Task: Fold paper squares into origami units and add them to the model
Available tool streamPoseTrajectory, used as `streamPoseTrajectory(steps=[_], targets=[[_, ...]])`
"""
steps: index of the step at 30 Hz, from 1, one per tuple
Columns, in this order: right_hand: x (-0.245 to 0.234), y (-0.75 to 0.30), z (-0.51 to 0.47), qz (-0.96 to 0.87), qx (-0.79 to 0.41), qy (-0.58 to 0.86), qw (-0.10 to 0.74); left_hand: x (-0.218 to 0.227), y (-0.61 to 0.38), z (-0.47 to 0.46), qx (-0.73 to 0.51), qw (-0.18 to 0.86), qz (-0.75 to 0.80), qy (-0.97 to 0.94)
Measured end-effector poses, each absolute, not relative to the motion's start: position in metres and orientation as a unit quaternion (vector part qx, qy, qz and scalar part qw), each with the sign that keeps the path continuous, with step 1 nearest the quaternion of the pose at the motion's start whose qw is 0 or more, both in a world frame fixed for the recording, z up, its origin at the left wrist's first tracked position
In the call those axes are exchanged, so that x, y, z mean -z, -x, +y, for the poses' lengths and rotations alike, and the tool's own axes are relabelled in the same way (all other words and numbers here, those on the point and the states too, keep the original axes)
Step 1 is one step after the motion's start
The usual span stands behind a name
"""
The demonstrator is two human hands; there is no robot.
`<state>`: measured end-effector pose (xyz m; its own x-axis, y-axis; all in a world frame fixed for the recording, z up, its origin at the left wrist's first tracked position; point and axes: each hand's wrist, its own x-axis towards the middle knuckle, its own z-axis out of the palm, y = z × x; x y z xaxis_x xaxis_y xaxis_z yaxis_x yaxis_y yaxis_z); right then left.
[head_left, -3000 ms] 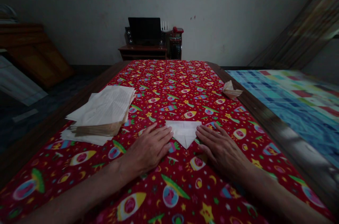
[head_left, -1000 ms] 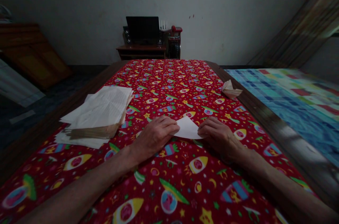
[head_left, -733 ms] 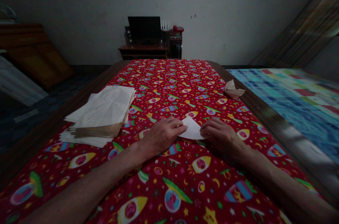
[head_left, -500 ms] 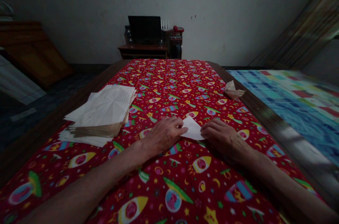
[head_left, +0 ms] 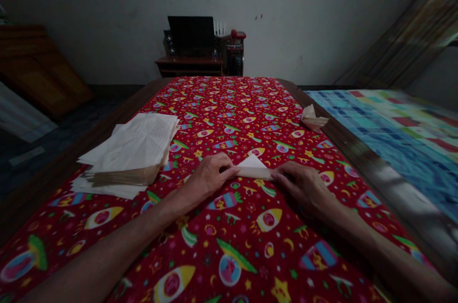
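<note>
A folded white paper lies near the middle of the table, straight ahead of the person and between the two hands. Its lower part is turned up into a narrow, straight band, and a white triangular point rises behind that band toward 12 o'clock.

The left hand lies palm down at the paper's 9 o'clock side. Its fingers are closed together, with the fingertips on the band's left end. The right hand lies palm down at the 3 o'clock side, its fingers closed together on the band's right end. Both hands hold the paper against the table, and neither hand is lifted clear of it.

The table has a wooden edge and a red cloth printed with rockets, stars and moons. At about 10 o'clock from the hands, just beside the left hand, sits a loose stack of creased, lined paper sheets. A small folded paper piece lies at about 2 o'clock, close to the table's far right edge. Beyond that edge, at 3 o'clock, spreads a blue checked bedcover. At 12 o'clock, well past the table, a black monitor stands on a low wooden stand against the wall.
</note>
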<state>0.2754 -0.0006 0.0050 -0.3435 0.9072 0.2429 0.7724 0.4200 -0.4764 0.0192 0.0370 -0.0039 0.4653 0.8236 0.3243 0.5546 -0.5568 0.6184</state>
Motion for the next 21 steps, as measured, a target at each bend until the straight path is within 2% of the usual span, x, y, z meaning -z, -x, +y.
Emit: streamPoseTrajectory(steps=[7, 10, 15, 21], targets=[[-0.006, -0.273, -0.001, -0.791, -0.098, 0.563, 0.220, 0.009, -0.021, 0.039, -0.292, 0.127, 0.442, -0.839], [-0.004, -0.276, 0.002, -0.782, -0.136, 0.565, 0.224, 0.009, -0.021, 0.039, -0.278, 0.127, 0.453, -0.837], [0.005, -0.284, 0.005, -0.734, -0.254, 0.563, 0.282, 0.007, -0.021, 0.039, -0.277, 0.139, 0.453, -0.836], [-0.007, -0.282, -0.003, -0.767, -0.229, 0.552, 0.235, 0.008, -0.020, 0.039, -0.280, 0.142, 0.450, -0.836]])
